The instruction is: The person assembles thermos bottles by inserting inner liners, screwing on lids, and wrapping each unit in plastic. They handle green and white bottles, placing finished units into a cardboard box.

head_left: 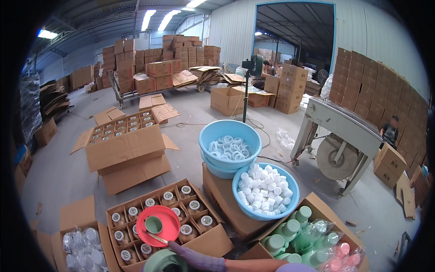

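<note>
My right hand point(199, 259), in a purple-grey glove, reaches in from the lower right. Its fingers curl round the far side of a green round plastic piece point(165, 262), cut off by the lower edge. Just beyond the fingertips, a thin light stick point(156, 237) lies across a red round plate point(170, 220); whether the fingers touch it is unclear. A small green cup point(153, 224) stands on the plate. Beneath the plate is a divided carton point(213, 240) of glass jars with white rims point(186, 230). My left hand is not in view.
Blue basins hold white ring-shaped pieces point(230, 147) and white caps point(265, 188). Green and pink bottles fill a carton point(312, 199) at right; clear-wrapped pieces point(84, 249) sit at left. Another jar carton point(124, 149), a fan stand point(246, 97) and a grey machine point(337, 115) stand beyond.
</note>
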